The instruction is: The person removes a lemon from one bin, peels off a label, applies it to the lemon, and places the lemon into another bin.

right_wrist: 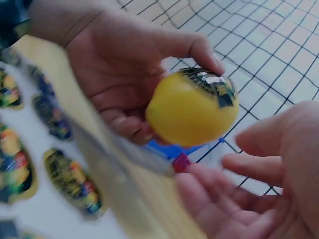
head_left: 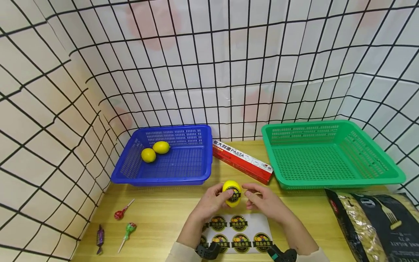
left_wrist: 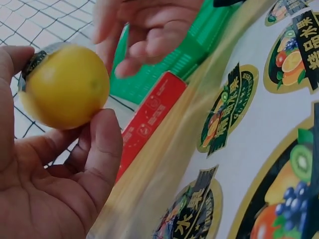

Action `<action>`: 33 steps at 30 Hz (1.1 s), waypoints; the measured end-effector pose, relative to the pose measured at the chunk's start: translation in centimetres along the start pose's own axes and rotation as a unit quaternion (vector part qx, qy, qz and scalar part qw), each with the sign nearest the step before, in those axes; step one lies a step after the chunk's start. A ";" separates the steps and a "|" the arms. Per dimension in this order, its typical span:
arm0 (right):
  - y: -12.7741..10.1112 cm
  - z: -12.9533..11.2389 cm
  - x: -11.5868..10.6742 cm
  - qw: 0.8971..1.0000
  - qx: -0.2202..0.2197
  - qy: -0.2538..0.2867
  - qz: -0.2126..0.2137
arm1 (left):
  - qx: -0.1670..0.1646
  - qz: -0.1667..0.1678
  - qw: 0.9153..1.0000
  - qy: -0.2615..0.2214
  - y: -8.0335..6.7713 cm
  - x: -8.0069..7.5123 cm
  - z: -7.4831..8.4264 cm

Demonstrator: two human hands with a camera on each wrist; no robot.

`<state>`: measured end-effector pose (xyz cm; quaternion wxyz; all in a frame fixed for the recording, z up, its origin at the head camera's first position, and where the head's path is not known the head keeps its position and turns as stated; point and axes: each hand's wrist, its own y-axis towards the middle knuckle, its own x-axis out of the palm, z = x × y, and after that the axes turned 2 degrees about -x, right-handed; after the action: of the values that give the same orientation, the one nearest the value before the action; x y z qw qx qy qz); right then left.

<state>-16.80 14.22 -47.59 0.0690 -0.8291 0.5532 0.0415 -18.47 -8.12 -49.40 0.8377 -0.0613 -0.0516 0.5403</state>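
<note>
We hold a smooth yellow lemon (head_left: 232, 193) in the centre of the head view, above the white sheet of round fruit stickers (head_left: 239, 233) on the wooden counter (head_left: 157, 218). Our left hand (head_left: 211, 202) grips it, thumb on the sticker already stuck on; our right hand (head_left: 262, 200) hangs loosely curled and empty beside it. Labelling looks done, so next it likely calls for a carry to the blue plastic basket (head_left: 196, 174), left of centre, beside two lemons (head_left: 155, 151).

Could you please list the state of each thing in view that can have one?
Lemon: held in the left hand, sticker on it.
Right hand: open, beside the lemon, holding nothing.
Blue basket: holds two lemons.
Green basket: nothing in it.
Pasta box: closed, lying flat between the baskets.
Sticker sheet: flat on the table, stickers left on it.
Pasta bag: lying flat.
</note>
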 end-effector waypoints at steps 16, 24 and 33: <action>-6.7 1.5 -5.6 0.921 0.066 -0.069 0.377 | 0.000 0.024 0.999 0.045 -0.4 0.5 0.6; -6.4 1.8 -8.1 0.881 0.084 0.029 0.464 | 0.037 -0.009 0.998 0.058 1.0 1.8 1.7; -5.8 2.7 -8.4 0.868 0.036 0.089 0.487 | 0.042 0.005 0.994 0.103 3.4 4.3 4.6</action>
<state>-14.63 24.52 -48.64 0.0204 -0.4518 0.8916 -0.0238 -20.47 -2.63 -45.27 0.8379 -0.0816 0.0585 0.5365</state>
